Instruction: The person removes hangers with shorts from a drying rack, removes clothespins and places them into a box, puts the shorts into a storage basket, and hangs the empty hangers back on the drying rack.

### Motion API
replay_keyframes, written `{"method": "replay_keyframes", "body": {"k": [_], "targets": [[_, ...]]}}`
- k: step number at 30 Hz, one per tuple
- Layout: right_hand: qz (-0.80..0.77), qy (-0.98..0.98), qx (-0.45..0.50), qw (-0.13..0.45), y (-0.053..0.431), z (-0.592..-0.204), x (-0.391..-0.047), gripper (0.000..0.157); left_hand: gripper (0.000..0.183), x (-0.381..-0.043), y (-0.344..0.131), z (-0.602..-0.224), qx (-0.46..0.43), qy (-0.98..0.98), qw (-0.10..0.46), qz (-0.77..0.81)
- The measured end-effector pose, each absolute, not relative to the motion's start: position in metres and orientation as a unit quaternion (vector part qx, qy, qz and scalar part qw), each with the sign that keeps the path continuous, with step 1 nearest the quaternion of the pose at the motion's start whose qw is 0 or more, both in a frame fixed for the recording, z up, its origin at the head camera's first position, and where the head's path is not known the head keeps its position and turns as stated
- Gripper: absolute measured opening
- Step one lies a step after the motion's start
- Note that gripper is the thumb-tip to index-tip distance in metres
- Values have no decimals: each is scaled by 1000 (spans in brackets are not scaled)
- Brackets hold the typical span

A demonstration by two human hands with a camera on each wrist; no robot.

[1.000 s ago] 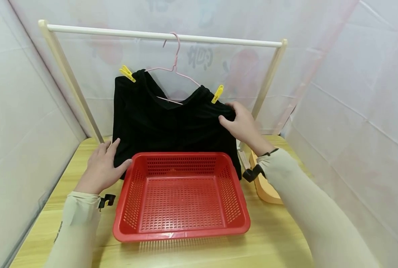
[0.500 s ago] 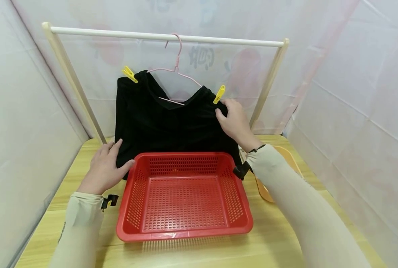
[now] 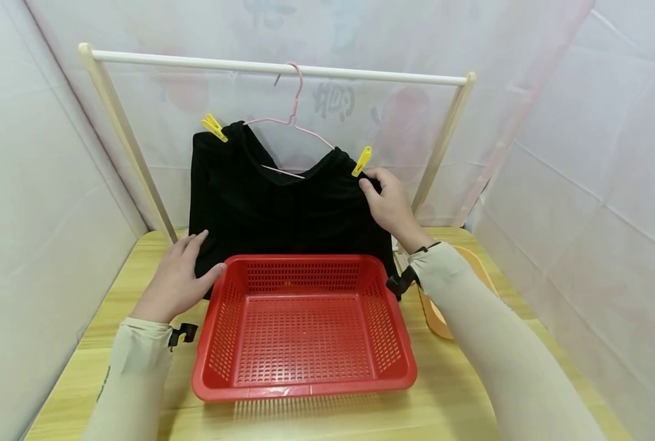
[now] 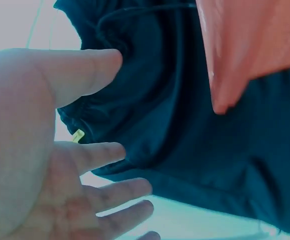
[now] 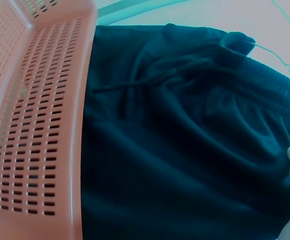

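Black drawstring pants [image 3: 283, 214] with a gathered waistband hang from a pink wire hanger [image 3: 294, 113]. Two yellow clothespins, a left one [image 3: 214, 128] and a right one [image 3: 362, 162], clip the waistband. My right hand [image 3: 390, 202] pinches the pants' upper right edge just beside the right clothespin, thumb in front and fingers partly hidden behind. With fingers spread, my left hand [image 3: 175, 278] is at the pants' lower left side, its thumb by the rim of a red basket [image 3: 305, 389]. In the left wrist view the left fingers [image 4: 117, 187] hold nothing.
The hanger hooks over the white bar [image 3: 195, 61] of a wooden rack [image 3: 123, 141] behind the basket. A yellow-orange container [image 3: 434, 318] stands to the right, partly under my right forearm. The basket covers the pants' lower part. Pale fabric walls [image 3: 581, 184] enclose the wooden table [image 3: 106, 318].
My right hand has slid inward along the pants' top edge, from the outer right corner to beside the right clothespin. The left hand stays about where it was.
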State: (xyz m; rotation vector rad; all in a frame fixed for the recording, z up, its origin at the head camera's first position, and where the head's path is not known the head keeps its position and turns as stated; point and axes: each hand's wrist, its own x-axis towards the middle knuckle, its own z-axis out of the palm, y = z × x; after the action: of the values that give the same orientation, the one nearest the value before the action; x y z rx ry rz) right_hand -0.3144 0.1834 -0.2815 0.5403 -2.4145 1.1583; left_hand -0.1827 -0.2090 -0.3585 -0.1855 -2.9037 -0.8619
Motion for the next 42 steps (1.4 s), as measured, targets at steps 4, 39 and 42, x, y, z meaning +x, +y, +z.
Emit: {"method": "replay_keyframes", "body": {"k": [4,39,42], "targets": [[448,-852,173,209,183,-279,-315,25,83,-185,-209,-358,-87,-942,64,-318],[549,-723,154,389,226,-230,-277,6,93,-190,-205,-357,-74,-954,-28,-291],[553,-720,158,388,231,-231,-269,8,93,-192,-205,-357,-65,-951,-11,-301]]}}
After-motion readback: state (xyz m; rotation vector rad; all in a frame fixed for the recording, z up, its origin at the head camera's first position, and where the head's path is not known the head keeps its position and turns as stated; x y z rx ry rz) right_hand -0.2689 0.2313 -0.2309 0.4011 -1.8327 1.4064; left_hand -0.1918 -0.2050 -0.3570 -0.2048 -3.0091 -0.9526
